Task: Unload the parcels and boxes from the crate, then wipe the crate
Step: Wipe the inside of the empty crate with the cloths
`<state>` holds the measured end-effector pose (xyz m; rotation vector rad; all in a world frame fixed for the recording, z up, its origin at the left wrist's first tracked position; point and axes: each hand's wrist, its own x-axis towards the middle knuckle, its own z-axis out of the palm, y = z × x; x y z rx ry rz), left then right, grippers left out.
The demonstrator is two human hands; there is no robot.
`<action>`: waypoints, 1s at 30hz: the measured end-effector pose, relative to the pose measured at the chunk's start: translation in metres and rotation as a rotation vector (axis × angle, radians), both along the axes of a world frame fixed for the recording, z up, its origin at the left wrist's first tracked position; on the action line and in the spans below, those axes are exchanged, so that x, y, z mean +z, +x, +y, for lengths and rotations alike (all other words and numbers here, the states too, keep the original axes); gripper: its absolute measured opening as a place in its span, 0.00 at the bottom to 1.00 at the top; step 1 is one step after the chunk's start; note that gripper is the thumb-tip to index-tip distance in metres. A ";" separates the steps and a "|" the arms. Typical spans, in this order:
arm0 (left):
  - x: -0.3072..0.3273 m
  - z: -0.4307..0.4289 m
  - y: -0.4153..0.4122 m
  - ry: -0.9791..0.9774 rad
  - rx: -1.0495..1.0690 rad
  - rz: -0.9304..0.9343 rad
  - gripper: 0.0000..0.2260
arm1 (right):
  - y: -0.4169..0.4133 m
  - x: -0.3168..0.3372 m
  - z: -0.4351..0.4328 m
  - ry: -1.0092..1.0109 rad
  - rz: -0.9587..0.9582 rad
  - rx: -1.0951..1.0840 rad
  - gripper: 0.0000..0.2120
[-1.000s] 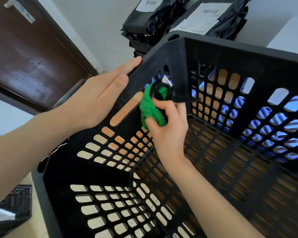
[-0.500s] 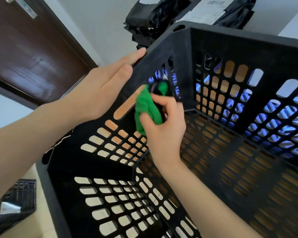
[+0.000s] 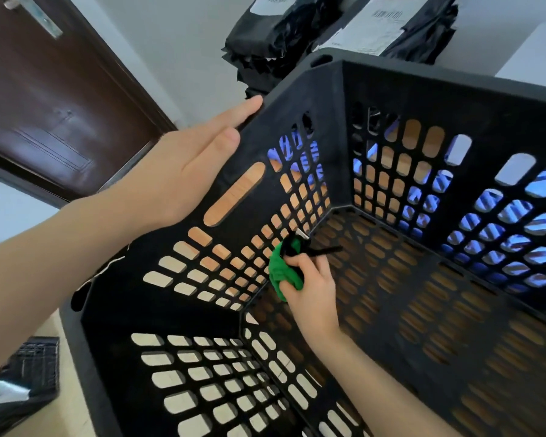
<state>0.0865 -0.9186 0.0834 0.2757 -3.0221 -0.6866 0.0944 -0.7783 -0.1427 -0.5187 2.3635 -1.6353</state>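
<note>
Unloaded crate (image 3: 454,99) is getting its wipe: right hand (image 3: 312,288) is bunching a green cloth (image 3: 281,274) in curled fingers (image 3: 298,262), rubbing low on the side wall, just above the floor seam. Left hand (image 3: 183,171) is bracing the rim from outside, fingers (image 3: 230,124) straight & pressed together, not hooked. Black parcels (image 3: 281,29) are sitting stacked beyond those fingertips. Likely risks: crate sliding or tipping under the push, since a flat palm gives little hold; cloth's loose black strand (image 3: 323,250) snagging in a slot beside the right fingers.

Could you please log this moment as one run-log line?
phase: wiping | right hand: grips green cloth | left hand: rests on crate wall
</note>
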 end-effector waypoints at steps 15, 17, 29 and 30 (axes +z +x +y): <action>0.000 0.001 -0.001 0.101 0.019 0.032 0.19 | -0.006 0.117 -0.025 -0.451 0.201 -0.128 0.15; 0.001 0.001 -0.001 0.071 0.021 0.022 0.19 | -0.001 0.095 -0.022 -0.443 0.271 -0.131 0.15; 0.003 0.007 -0.004 -0.035 0.057 -0.058 0.22 | 0.023 0.009 -0.007 -0.090 -0.088 -0.019 0.14; 0.004 0.007 -0.004 -0.037 0.056 -0.061 0.22 | 0.024 0.018 -0.008 -0.139 -0.123 -0.043 0.14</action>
